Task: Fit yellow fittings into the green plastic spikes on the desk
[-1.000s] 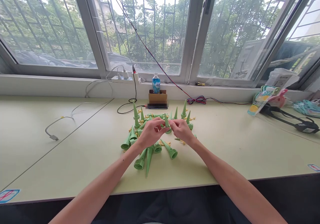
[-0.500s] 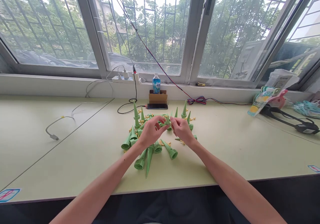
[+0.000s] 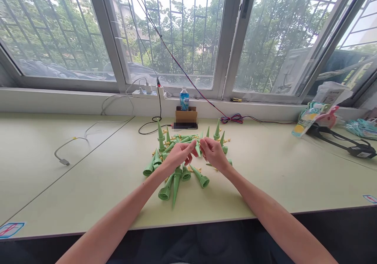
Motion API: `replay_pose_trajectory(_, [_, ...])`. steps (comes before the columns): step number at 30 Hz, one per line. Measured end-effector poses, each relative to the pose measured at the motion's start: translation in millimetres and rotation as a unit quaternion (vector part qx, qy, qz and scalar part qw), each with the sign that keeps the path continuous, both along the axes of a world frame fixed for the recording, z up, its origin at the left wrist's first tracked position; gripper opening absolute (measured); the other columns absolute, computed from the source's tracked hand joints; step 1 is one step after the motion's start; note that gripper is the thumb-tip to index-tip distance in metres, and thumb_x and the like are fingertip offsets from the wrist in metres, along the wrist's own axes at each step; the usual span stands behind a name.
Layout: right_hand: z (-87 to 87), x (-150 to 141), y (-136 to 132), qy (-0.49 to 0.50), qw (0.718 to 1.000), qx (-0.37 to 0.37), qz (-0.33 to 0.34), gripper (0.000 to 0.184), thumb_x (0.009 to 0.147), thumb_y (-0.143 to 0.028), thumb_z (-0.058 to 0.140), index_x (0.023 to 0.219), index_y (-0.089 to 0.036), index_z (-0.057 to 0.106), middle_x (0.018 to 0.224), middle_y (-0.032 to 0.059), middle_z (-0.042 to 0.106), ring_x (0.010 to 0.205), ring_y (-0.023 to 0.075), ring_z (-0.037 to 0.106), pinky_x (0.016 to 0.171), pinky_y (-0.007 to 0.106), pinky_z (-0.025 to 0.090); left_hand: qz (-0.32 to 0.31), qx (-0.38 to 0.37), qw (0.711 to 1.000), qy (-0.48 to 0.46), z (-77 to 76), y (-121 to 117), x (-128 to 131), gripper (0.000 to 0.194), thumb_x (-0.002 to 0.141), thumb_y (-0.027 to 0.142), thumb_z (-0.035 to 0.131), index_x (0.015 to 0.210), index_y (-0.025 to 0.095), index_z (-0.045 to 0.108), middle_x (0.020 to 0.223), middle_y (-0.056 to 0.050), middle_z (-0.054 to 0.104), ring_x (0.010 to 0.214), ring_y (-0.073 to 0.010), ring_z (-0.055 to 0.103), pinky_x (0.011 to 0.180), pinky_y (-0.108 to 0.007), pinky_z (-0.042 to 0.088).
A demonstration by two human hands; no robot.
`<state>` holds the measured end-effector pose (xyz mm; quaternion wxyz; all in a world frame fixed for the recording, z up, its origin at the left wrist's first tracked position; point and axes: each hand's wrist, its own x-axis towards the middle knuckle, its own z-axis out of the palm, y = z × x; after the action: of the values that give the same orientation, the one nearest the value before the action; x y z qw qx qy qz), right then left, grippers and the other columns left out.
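A heap of green plastic cone spikes (image 3: 176, 169) and small yellow pieces (image 3: 226, 140) lies on the pale table (image 3: 265, 169). Some cones stand upright at the back (image 3: 160, 132); others lie flat near me. My left hand (image 3: 178, 155) and my right hand (image 3: 213, 152) meet above the heap. Both pinch one green cone (image 3: 197, 147) between their fingertips, its tip pointing up.
A water bottle (image 3: 184, 98) and a small cardboard box (image 3: 185, 116) stand by the window sill. A white cable (image 3: 73, 140) lies to the left, black cables (image 3: 151, 124) behind the heap. Packets (image 3: 308, 118) and a black strap (image 3: 341, 140) lie at the right.
My hands have drawn closer together and the cone between them has tilted slightly; the left fingers, spread half a second ago, are closed on it now.
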<state>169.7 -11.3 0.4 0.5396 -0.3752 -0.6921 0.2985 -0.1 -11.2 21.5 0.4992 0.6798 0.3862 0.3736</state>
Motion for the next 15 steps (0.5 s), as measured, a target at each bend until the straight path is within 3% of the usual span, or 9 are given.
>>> replay_pose_trajectory(5, [0.1, 0.5, -0.3, -0.007, 1.0, -0.006, 0.007, 0.048, 0.093, -0.061, 0.042, 0.067, -0.02, 0.043, 0.053, -0.0047, 0.044, 0.044, 0.0075, 0.037, 0.043, 0.022, 0.03, -0.013, -0.015, 0.999, -0.036, 0.4, 0.6, -0.6, 0.047, 0.079, 0.061, 0.063, 0.073, 0.015, 0.061, 0.058, 0.0, 0.051, 0.046, -0.0083, 0.045, 0.042, -0.022, 0.037])
replay_pose_trajectory(15, [-2.5, -0.2, 0.9, 0.031, 0.997, -0.043, 0.054, 0.044, 0.092, -0.063, 0.043, 0.075, -0.022, 0.043, 0.05, -0.0081, 0.037, 0.038, 0.0071, 0.034, 0.037, 0.021, 0.028, 0.025, 0.045, 0.998, -0.042, -2.6, 1.6, -2.6, 0.035, 0.076, 0.047, 0.072, 0.072, 0.019, 0.052, 0.053, 0.005, 0.045, 0.047, -0.0073, 0.041, 0.046, -0.021, 0.034])
